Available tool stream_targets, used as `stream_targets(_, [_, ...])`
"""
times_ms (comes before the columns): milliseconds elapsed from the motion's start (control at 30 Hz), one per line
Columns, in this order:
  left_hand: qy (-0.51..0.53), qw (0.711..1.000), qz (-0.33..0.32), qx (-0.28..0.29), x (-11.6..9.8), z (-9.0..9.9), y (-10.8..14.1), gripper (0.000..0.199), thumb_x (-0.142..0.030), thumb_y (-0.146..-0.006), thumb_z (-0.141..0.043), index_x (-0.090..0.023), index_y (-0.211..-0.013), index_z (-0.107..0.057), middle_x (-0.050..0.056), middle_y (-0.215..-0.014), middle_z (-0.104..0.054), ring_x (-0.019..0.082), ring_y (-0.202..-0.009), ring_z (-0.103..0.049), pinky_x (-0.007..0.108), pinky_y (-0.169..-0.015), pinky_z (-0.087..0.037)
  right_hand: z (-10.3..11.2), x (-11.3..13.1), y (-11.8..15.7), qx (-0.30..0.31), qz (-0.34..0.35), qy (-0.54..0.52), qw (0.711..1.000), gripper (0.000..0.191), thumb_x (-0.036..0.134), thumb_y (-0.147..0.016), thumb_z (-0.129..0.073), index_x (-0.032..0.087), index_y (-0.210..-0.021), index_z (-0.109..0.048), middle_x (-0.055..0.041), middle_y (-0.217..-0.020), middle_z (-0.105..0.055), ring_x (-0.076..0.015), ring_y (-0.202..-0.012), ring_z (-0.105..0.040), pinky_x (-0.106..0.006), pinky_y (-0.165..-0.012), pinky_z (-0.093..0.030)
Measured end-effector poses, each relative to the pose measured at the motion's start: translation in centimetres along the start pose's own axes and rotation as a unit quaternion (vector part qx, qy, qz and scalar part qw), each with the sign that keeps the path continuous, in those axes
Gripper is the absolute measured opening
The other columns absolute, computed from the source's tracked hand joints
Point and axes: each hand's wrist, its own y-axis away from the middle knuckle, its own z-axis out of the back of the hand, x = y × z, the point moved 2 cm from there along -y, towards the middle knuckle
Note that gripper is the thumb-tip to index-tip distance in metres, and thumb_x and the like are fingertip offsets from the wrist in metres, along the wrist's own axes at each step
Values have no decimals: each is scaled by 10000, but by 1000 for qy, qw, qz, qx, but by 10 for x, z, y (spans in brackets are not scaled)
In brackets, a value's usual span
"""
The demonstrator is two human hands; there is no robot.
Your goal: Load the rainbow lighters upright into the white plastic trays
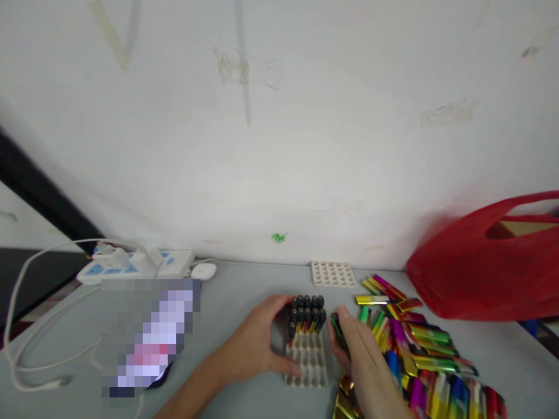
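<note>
In the head view, a white tray with many holes (307, 362) sits on the gray table (236, 285), between the two hands. Black-topped sticks (307, 313) stand in its far rows, and one more stands at the left of the next row. The left hand (251, 343) is spread wide along the tray's left side, with its thumb on the near part and its fingers by the far black tops. The right hand (360, 352), just right of the tray, pinches a dark green stick (339, 333); it is blurry, but it looks black at the tip. A pile of shiny, colorful sticks (437, 349) lies to the right. Far back, by the wall, is a smaller white tray (333, 274). A red bag (463, 279) sits far right. On the left are a phone (161, 331) and a white power strip (177, 265).
</note>
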Motion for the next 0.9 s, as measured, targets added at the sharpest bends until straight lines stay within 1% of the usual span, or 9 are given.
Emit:
stream_targets(67, [1,1000,-2,2,-1,0,0,1096,-435,-570,-1124,-246,-1548,-665,117,-1512,-693,408,-1362,-633,498,-1204,-495,2,16,0,-4,-3,11,1000,579,764,-1090,-531,261,-1134,-815,-64,-904,-761,-270,-829,-695,-329,-731,-615])
stream_targets(133, [-1,1000,0,-1,-2,0,0,1103,-421,-568,-1125,-252,-1554,-661,115,-1517,-692,405,-1356,-635,496,-1198,-497,1,32,-2,24,6,15,1000,520,696,-1135,-491,273,-1127,-794,-28,-807,-701,-249,-742,-647,-315,-708,-573])
stream_targets(200, [1,1000,2,-5,-2,0,0,1124,-402,-552,-1135,-252,-1557,-656,113,-1500,-703,401,-1337,-644,494,-1180,-509,1,43,-5,57,30,15,998,463,605,-1178,-448,269,-1146,-766,-14,-815,-672,-230,-727,-621,-306,-714,-545])
stream_targets(267, [5,1000,1,-7,-3,-1,0,1107,-393,-541,-1144,-250,-1531,-670,109,-1460,-723,395,-1308,-656,493,-1155,-524,1,47,-8,83,85,27,993,389,505,-1195,-447,264,-1157,-750,-33,-928,-688,-231,-837,-652,-306,-792,-551])
stream_targets(367, [9,1000,-4,-5,-4,-1,0,1055,-420,-560,-1140,-249,-1498,-689,106,-1441,-733,390,-1295,-660,504,-1153,-530,4,45,-10,88,163,75,980,261,389,-1179,-508,273,-1191,-742,-68,-1089,-665,-263,-1077,-660,-351,-958,-552])
stream_targets(433, [13,1000,-4,-10,-4,0,0,1068,-445,-558,-1138,-242,-1504,-686,114,-1458,-724,393,-1300,-657,512,-1166,-528,6,42,-10,110,195,108,969,199,333,-1165,-554,293,-1246,-731,-68,-1116,-652,-274,-1128,-643,-383,-1002,-537])
stream_targets(533, [15,1000,-4,-11,-2,-1,1,1095,-473,-555,-1134,-243,-1523,-677,120,-1479,-713,400,-1311,-653,523,-1186,-523,6,40,-10,145,244,156,946,186,276,-1140,-633,324,-1297,-721,-54,-1128,-694,-276,-1094,-647,-405,-999,-515])
stream_targets(733, [10,1000,-6,-15,1,-1,1,1128,-463,-536,-1149,-240,-1531,-666,129,-1492,-704,412,-1348,-647,538,-1242,-476,3,47,-12,128,306,204,921,179,289,-1071,-781,317,-1245,-754,-14,-1034,-774,-283,-1002,-673,-388,-898,-500])
stream_targets(900, [18,1000,-15,-5,-1,-1,0,1070,-486,-569,-1134,-239,-1501,-671,125,-1453,-727,400,-1312,-666,533,-1220,-498,-2,52,-13,122,337,198,912,105,319,-1074,-791,289,-1173,-776,-6,-936,-783,-271,-907,-678,-383,-815,-452])
